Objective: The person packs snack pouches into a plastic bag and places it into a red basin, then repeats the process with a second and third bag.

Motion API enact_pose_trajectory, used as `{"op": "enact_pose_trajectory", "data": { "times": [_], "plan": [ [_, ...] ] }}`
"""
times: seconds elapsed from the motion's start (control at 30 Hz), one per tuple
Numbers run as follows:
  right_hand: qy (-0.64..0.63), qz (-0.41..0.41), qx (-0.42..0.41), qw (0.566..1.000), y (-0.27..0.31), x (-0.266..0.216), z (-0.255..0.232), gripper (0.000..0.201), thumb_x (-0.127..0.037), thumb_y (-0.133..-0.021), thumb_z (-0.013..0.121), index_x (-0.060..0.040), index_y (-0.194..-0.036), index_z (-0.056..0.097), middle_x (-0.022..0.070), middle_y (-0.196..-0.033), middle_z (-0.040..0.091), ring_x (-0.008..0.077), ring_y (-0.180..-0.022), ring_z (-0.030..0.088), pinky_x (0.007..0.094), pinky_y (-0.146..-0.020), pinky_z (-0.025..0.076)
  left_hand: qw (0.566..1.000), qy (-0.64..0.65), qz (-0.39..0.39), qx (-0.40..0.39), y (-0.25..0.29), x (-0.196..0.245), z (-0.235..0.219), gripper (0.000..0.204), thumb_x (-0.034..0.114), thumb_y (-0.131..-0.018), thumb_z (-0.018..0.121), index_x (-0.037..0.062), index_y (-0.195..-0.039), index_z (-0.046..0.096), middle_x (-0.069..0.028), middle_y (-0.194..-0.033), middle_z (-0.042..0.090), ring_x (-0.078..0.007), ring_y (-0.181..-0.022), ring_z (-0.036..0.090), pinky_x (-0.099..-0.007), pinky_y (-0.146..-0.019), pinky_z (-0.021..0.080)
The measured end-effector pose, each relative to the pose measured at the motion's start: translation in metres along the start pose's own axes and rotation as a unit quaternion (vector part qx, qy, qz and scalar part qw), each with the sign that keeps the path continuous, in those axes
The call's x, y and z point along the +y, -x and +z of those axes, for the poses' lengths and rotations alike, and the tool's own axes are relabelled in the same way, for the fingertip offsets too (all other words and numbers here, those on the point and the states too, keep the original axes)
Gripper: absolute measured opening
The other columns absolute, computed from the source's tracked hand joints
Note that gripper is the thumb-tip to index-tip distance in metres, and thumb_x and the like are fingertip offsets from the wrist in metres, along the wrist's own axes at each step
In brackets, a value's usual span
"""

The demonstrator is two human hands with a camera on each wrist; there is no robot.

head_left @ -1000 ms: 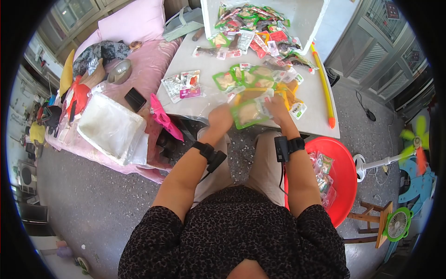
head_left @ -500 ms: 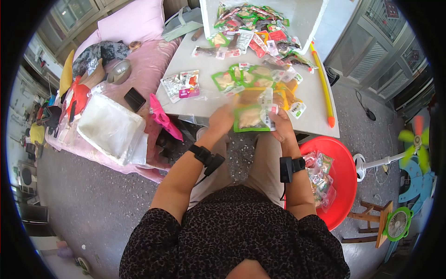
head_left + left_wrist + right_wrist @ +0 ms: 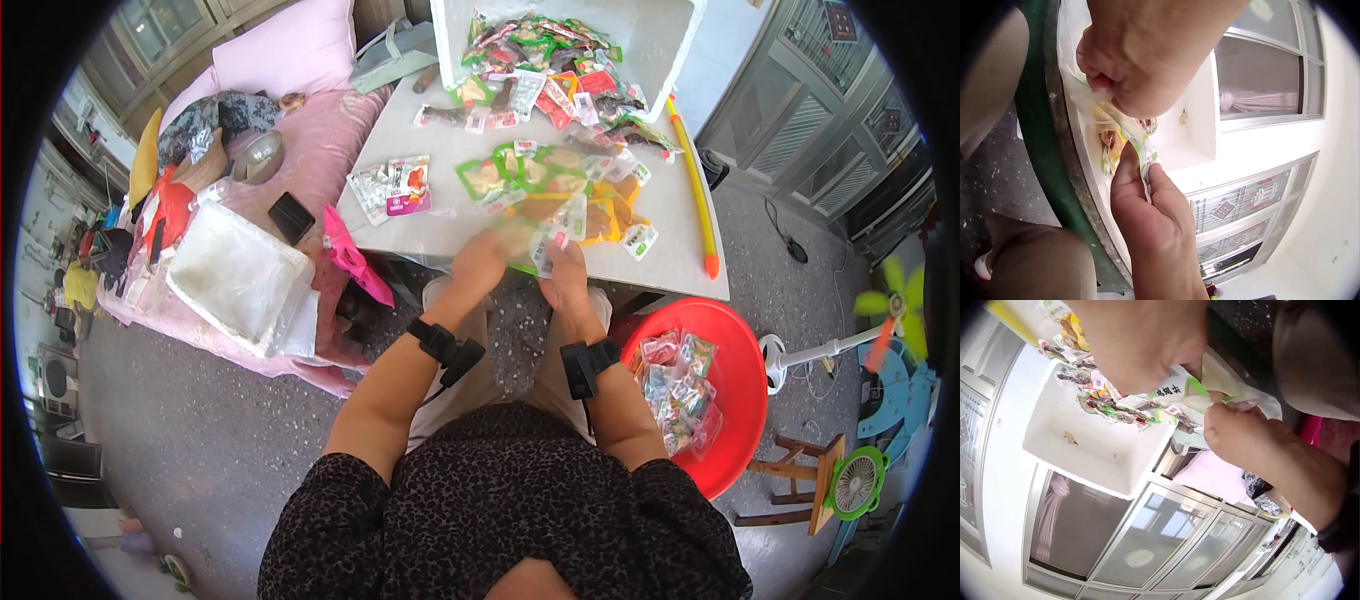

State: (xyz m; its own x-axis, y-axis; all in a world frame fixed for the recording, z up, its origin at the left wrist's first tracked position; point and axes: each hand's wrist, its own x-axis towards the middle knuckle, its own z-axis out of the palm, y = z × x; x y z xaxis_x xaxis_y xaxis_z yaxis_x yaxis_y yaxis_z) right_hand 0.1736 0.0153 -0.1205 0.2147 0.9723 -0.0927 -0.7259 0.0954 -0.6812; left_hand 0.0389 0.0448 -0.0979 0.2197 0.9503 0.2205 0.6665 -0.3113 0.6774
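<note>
My right hand (image 3: 567, 280) pinches a green-edged food packet (image 3: 1144, 159) between thumb and fingers. White label and black print show on this packet in the right wrist view. Beside it, my left hand (image 3: 480, 262) has its fingers curled on a clear plastic bag (image 3: 1267, 399) at the table's front edge. The packet's far end overlaps the bag, close to the left fingers. Just beyond the hands lie several green-edged packets (image 3: 482, 178) and yellow-edged packets (image 3: 603, 220). Two pouches (image 3: 408, 178), one silvery and one white and purple, lie to the left.
A white foam box (image 3: 660, 60) on its side spills packets onto the table (image 3: 440, 125). Along the right edge lies a yellow stick (image 3: 695, 190). A red basin (image 3: 735, 400) with bagged packets stands at lower right. Left is a pink-covered bed (image 3: 330, 130) with a white foam lid (image 3: 235, 275).
My right hand has moved left with the green-edged packet, toward the left hand and the clear bag. The left hand stays in nearly the same place.
</note>
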Motion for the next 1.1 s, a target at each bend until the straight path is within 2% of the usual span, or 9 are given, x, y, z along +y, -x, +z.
{"op": "enact_pose_trajectory", "data": {
  "times": [0.13, 0.23, 0.33, 0.63, 0.73, 0.77, 0.83, 0.9, 1.1],
  "plan": [
    [0.112, -0.012, 0.027, 0.993, 0.002, 0.013, 0.019, 0.018, -0.012, -0.082, 0.042, -0.0003, -0.095, 0.046, 0.0072, -0.085, 0.052, 0.0164, -0.073, 0.053, 0.0281, -0.06, 0.044, 1.0, 0.008, 0.006, 0.013, 0.001, 0.006, -0.002, 0.018, 0.017, -0.073, 0.046, 0.0042, -0.083, 0.051, -0.0178, -0.08, 0.055, -0.0336, -0.077, 0.052, -0.0405, -0.066, 0.04],
    [0.396, 0.029, 0.006, 0.918, -0.001, 0.018, 0.023, 0.026, -0.028, -0.082, 0.043, -0.0032, -0.088, 0.049, 0.0031, -0.068, 0.05, 0.0108, -0.053, 0.049, 0.0214, -0.04, 0.039, 1.0, -0.022, -0.015, -0.001, 0.0, 0.001, 0.002, 0.016, 0.017, -0.073, 0.045, 0.0037, -0.081, 0.05, -0.0179, -0.078, 0.055, -0.034, -0.075, 0.052, -0.0408, -0.063, 0.041],
    [0.484, 0.144, -0.085, 0.859, -0.006, 0.002, 0.022, 0.026, -0.027, -0.082, 0.042, -0.0031, -0.082, 0.05, 0.0014, -0.058, 0.047, 0.0079, -0.044, 0.045, 0.0191, -0.036, 0.035, 0.999, -0.01, 0.016, 0.027, 0.003, -0.003, 0.0, 0.015, 0.017, -0.073, 0.045, 0.0035, -0.079, 0.049, -0.0179, -0.077, 0.054, -0.0343, -0.074, 0.052, -0.0412, -0.062, 0.041],
    [0.342, 0.142, -0.034, 0.928, -0.024, 0.004, 0.051, 0.022, -0.026, -0.08, 0.044, -0.0056, -0.079, 0.053, 0.0007, -0.057, 0.049, 0.008, -0.049, 0.047, 0.0199, -0.039, 0.036, 0.999, -0.027, -0.006, 0.033, 0.001, 0.008, -0.018, 0.017, 0.018, -0.075, 0.044, 0.0046, -0.084, 0.05, -0.018, -0.077, 0.054, -0.034, -0.075, 0.052, -0.041, -0.063, 0.041],
    [0.459, 0.105, -0.13, 0.872, -0.038, -0.023, 0.049, 0.019, -0.024, -0.076, 0.049, -0.0065, -0.079, 0.054, 0.0004, -0.06, 0.05, 0.0085, -0.057, 0.048, 0.0207, -0.042, 0.038, 0.998, -0.05, -0.005, 0.043, -0.005, -0.019, -0.004, 0.017, 0.018, -0.075, 0.045, 0.0051, -0.084, 0.05, -0.0176, -0.08, 0.054, -0.0338, -0.076, 0.052, -0.0409, -0.065, 0.041],
    [0.55, 0.046, -0.161, 0.818, -0.062, -0.022, 0.033, 0.021, -0.023, -0.071, 0.051, -0.0052, -0.081, 0.055, 0.005, -0.066, 0.054, 0.0146, -0.061, 0.052, 0.0253, -0.05, 0.043, 0.998, -0.048, -0.009, 0.035, -0.004, -0.023, -0.001, 0.017, 0.018, -0.074, 0.045, 0.0051, -0.084, 0.05, -0.0175, -0.08, 0.054, -0.0337, -0.077, 0.052, -0.0408, -0.065, 0.041],
    [0.761, -0.116, -0.12, 0.627, -0.128, 0.01, -0.009, 0.021, -0.02, -0.07, 0.049, -0.0028, -0.082, 0.052, 0.0116, -0.074, 0.057, 0.0235, -0.064, 0.055, 0.0324, -0.056, 0.044, 0.999, -0.042, -0.014, 0.018, -0.002, -0.022, 0.003, 0.016, 0.018, -0.074, 0.044, 0.0053, -0.084, 0.05, -0.0172, -0.08, 0.054, -0.0334, -0.078, 0.052, -0.0408, -0.066, 0.041],
    [0.834, -0.182, -0.081, 0.514, -0.141, 0.015, -0.015, 0.02, -0.018, -0.07, 0.048, -0.0015, -0.081, 0.051, 0.0162, -0.08, 0.058, 0.03, -0.071, 0.057, 0.0373, -0.063, 0.044, 0.999, -0.032, -0.013, 0.012, 0.001, -0.017, 0.003, 0.016, 0.018, -0.074, 0.044, 0.0052, -0.082, 0.05, -0.0171, -0.08, 0.054, -0.0331, -0.078, 0.052, -0.0408, -0.066, 0.04],
    [0.827, -0.074, -0.035, 0.556, -0.114, -0.007, 0.053, 0.033, -0.028, -0.069, 0.049, -0.0015, -0.088, 0.052, 0.017, -0.089, 0.056, 0.0312, -0.083, 0.054, 0.0408, -0.072, 0.041, 0.998, -0.047, -0.028, 0.01, -0.003, -0.026, 0.014, 0.017, 0.02, -0.075, 0.044, 0.0048, -0.077, 0.05, -0.0169, -0.076, 0.054, -0.0335, -0.074, 0.052, -0.0411, -0.063, 0.04]
  ]
}}
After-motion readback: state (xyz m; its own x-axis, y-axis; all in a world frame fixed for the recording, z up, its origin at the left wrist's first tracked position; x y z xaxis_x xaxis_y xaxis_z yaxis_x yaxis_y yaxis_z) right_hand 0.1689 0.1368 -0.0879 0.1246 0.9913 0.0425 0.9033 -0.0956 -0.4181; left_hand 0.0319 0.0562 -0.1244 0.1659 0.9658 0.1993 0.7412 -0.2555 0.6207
